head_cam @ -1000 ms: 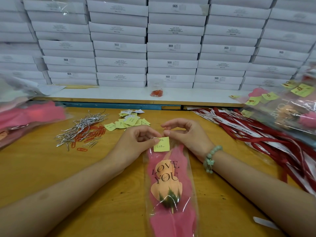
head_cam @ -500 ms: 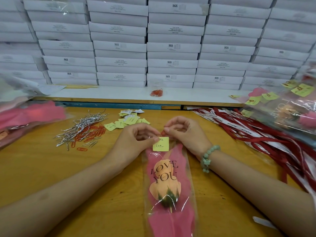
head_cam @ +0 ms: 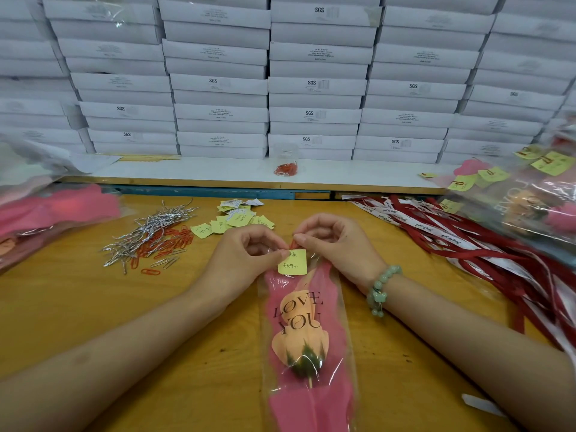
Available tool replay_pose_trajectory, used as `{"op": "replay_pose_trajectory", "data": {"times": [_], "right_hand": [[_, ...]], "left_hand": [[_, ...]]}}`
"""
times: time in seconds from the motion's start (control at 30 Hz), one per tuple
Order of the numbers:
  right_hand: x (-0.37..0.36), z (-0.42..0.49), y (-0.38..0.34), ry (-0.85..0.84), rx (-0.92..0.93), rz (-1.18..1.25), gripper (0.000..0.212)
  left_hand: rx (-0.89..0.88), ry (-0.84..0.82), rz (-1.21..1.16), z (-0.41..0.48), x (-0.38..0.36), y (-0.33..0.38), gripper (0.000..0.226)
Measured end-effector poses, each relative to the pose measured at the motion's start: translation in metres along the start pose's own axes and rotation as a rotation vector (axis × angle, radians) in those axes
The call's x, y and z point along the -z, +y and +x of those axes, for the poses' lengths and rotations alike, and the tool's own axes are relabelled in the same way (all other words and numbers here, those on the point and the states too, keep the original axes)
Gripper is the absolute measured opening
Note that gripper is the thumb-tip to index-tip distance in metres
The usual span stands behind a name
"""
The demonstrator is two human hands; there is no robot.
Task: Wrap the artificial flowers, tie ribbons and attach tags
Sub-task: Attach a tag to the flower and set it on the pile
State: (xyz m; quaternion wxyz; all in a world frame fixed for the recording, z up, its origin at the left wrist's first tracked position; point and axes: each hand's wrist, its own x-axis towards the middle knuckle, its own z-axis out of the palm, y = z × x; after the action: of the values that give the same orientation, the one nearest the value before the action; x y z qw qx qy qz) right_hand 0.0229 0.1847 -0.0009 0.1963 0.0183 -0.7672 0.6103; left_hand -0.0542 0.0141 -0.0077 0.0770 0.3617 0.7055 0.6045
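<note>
On the tabletop (head_cam: 78, 313) the sleeved artificial rose (head_cam: 300, 341) lies lengthwise, barely shifted. At its far end the left hand (head_cam: 246, 260) pinches the yellow tag (head_cam: 294, 265) to the sleeve. The right hand (head_cam: 336, 244) pinches a red paper clip (head_cam: 293, 244), newly arrived at the tag's top edge, so clipping seems imminent.

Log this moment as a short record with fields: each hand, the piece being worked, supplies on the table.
left hand: pinches the yellow tag at its top edge
right hand: pinches a red paper clip at the tag's top edge
workpiece: wrapped flower, lying on the table, sleeve marked LOVE YOU
left supplies: silver twist ties, loose paper clips, spare tags
right supplies: red and white ribbons
</note>
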Motion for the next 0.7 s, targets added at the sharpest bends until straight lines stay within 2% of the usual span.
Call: {"op": "replay_pose_trajectory", "data": {"times": [0.43, 0.7], "right_hand": [[0.0004, -0.001, -0.0021, -0.021, 0.026, -0.086, 0.003], [0.0008, -0.0023, -0.0024, -0.057, -0.015, -0.021, 0.007]], "left_hand": [[0.039, 0.015, -0.075, 0.002, 0.0023, -0.002, 0.009], [0.04, 0.017, -0.086, 0.003, 0.0029, -0.0041, 0.009]]}}
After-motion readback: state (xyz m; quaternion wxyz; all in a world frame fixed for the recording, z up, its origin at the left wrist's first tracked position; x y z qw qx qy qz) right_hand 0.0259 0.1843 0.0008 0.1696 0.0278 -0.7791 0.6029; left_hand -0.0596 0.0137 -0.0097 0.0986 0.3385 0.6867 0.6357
